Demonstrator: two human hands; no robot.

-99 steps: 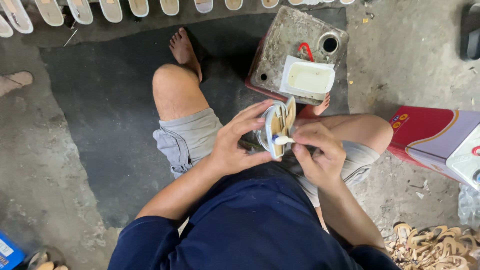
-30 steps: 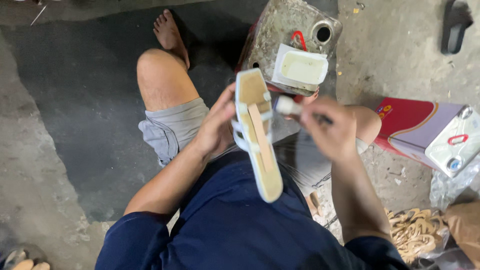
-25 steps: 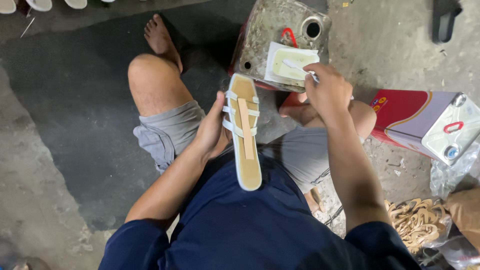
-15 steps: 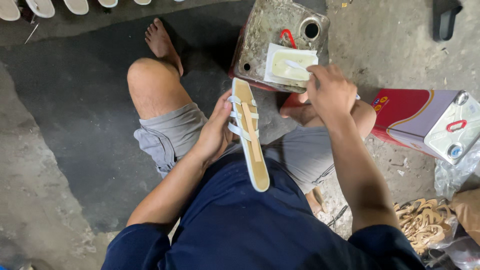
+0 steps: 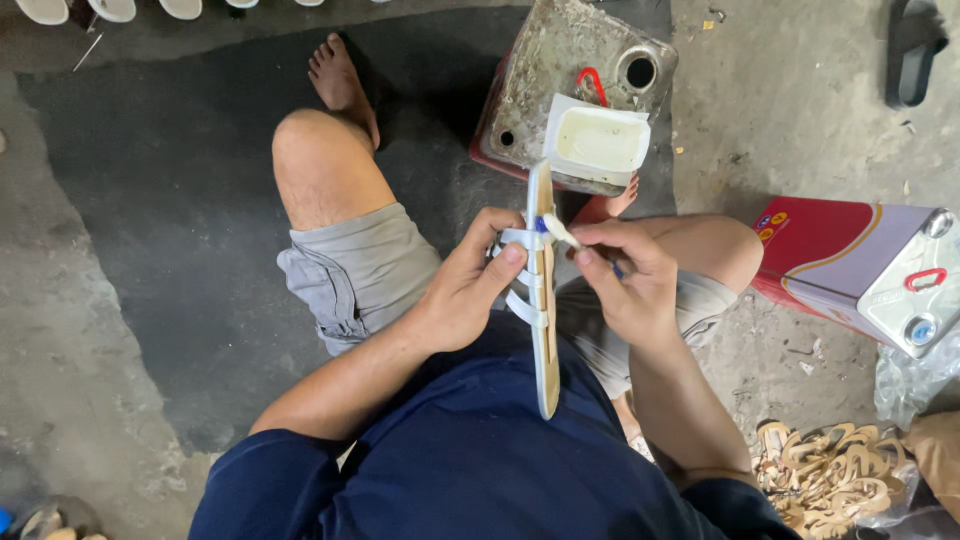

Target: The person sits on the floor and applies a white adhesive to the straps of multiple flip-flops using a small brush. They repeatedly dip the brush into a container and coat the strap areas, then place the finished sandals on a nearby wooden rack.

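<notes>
The sandal sole (image 5: 543,300), pale with white straps, stands on edge at the middle of the frame, its long axis running up and down the picture above the person's lap. The left hand (image 5: 465,290) grips it from the left side, fingers curled around the straps and the thumb pressed near the sole's edge. The right hand (image 5: 625,275) sits just to the right of the sole, its fingers pinched closed around a small brush (image 5: 560,232) whose pale tip touches the upper part of the sole.

Just above the sole, in the upper middle of the frame, a white rectangular tub (image 5: 597,142) of creamy paste rests on a dirty metal can (image 5: 560,70) with a red handle and a round opening. At the right edge lies a red and silver can (image 5: 860,265) on its side. In the lower right corner a heap of tan strap pieces (image 5: 825,470) lies on the concrete floor. A dark slipper (image 5: 912,50) sits in the upper right corner, and white soles (image 5: 110,8) line the upper left edge.
</notes>
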